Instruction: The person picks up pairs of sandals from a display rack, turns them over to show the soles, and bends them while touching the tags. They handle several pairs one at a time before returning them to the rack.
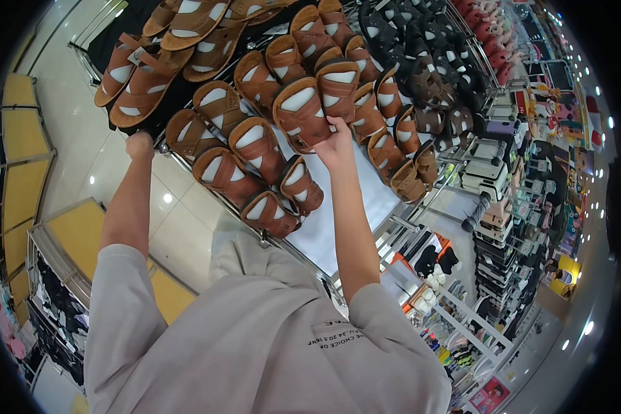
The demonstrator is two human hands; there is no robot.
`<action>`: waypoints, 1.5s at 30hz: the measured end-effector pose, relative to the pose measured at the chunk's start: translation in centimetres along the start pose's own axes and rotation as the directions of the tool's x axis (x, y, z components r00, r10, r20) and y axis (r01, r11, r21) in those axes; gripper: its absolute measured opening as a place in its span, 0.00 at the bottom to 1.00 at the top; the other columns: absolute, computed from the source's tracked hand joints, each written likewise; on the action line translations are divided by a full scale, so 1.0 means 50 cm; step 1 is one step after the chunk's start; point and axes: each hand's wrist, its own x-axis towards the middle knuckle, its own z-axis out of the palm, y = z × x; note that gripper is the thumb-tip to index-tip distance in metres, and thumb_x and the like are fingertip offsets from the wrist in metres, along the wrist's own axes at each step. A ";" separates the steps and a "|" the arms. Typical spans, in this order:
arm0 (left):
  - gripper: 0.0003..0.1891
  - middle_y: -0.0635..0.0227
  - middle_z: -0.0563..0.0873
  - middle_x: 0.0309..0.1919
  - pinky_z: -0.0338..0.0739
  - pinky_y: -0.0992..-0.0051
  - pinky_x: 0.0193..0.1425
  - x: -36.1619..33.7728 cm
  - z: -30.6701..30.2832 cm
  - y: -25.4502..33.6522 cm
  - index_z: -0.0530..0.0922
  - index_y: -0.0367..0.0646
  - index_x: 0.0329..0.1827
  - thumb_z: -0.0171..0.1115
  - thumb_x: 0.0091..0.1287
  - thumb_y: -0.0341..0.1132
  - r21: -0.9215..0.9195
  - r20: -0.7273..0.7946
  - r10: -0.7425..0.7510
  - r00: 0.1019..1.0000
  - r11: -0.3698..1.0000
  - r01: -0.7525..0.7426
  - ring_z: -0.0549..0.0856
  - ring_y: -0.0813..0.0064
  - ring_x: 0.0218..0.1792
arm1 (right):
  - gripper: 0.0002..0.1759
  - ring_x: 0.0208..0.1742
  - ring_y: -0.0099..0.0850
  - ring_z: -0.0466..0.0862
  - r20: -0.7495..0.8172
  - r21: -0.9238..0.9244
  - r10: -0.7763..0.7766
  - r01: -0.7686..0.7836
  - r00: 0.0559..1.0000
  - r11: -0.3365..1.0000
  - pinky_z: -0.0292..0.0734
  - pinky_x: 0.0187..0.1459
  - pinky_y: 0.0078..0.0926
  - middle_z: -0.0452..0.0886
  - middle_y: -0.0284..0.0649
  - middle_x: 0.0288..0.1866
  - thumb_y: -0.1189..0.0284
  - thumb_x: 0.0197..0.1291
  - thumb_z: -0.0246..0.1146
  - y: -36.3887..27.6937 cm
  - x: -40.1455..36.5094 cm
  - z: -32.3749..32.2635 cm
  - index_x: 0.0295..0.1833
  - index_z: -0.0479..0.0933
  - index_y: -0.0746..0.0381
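Observation:
My right hand [336, 146] is closed on the heel end of a pair of brown strappy sandals. White filler shows under the straps of the left sandal [301, 116] and the right sandal [337, 91]. The thumb lies on top, and the other fingers are mostly hidden beneath. At the left edge of the display, my left hand [140, 143] is just below the toe of a larger tan sandal [147, 93]. Its fingers are turned away, so I cannot make out whether it grips anything. Several more brown sandals [229, 176] lie in rows between my hands.
The sandals lie on a metal-railed display with a white surface [338, 214]. Black sandals [421, 41] and pink footwear [486, 27] fill its far right. Shelves of boxes [500, 228] stand to the right, yellow-panelled racks [27, 131] to the left. Tiled floor [169, 200] shows between.

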 end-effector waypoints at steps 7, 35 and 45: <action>0.22 0.47 0.84 0.49 0.77 0.62 0.57 0.032 0.011 -0.015 0.82 0.31 0.47 0.52 0.67 0.44 0.143 0.014 0.123 0.992 0.982 -0.124 0.83 0.52 0.54 | 0.25 0.66 0.42 0.73 0.250 0.112 -0.190 0.166 0.949 0.980 0.64 0.70 0.43 0.74 0.48 0.65 0.71 0.56 0.49 -0.038 -0.176 0.039 0.59 0.71 0.69; 0.29 0.50 0.83 0.51 0.83 0.62 0.48 0.289 0.084 -0.060 0.77 0.26 0.54 0.48 0.65 0.47 0.241 0.257 0.275 0.926 0.910 -0.337 0.85 0.54 0.50 | 0.19 0.54 0.38 0.77 0.162 0.122 -0.602 0.589 0.782 0.799 0.70 0.61 0.36 0.78 0.43 0.51 0.73 0.49 0.52 -0.042 -0.706 -0.171 0.47 0.75 0.67; 0.27 0.52 0.84 0.52 0.82 0.64 0.51 0.271 0.094 -0.061 0.80 0.28 0.52 0.47 0.66 0.47 0.298 0.175 0.286 0.942 0.897 -0.328 0.85 0.58 0.51 | 0.16 0.49 0.36 0.78 0.055 -0.008 -0.601 0.603 0.797 0.798 0.72 0.58 0.34 0.79 0.41 0.45 0.74 0.46 0.54 -0.047 -0.697 -0.177 0.42 0.76 0.66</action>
